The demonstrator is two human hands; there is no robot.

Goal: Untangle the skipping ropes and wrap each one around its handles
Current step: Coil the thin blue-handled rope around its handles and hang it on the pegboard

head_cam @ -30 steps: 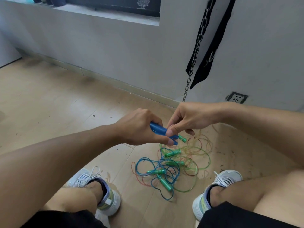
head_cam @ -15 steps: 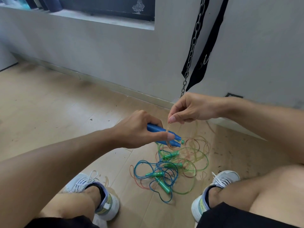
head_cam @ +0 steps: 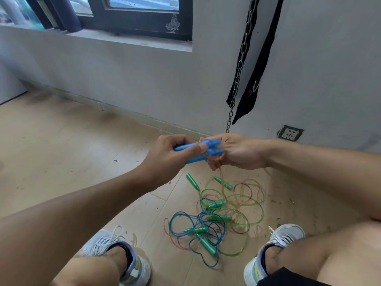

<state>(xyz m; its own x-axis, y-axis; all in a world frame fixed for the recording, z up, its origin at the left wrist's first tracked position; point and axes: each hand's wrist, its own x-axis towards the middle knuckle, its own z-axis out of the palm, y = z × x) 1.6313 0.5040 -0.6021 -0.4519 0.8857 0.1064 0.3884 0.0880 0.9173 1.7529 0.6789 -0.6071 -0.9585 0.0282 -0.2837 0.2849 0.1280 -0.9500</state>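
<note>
My left hand (head_cam: 171, 155) grips a pair of blue handles (head_cam: 208, 150) held side by side above the floor. A thin orange rope (head_cam: 214, 162) is looped around the handles' tips, and my right hand (head_cam: 237, 151) holds it there at the tips. The rope's free length hangs down from my hands to the pile. On the floor between my feet lies a tangle of ropes (head_cam: 218, 215) in blue, green, red and yellow, with several green handles (head_cam: 206, 244) mixed into it.
My two shoes (head_cam: 121, 254) (head_cam: 274, 248) flank the tangle on the wooden floor. A grey wall runs behind, with a hanging chain (head_cam: 237, 79), black straps (head_cam: 259, 65) and a wall socket (head_cam: 290, 133). A window sill lies at upper left.
Both hands rose with the blue handles. My right hand came from above the handles to their tips, and the orange rope now lies around them. The view tilted up.
</note>
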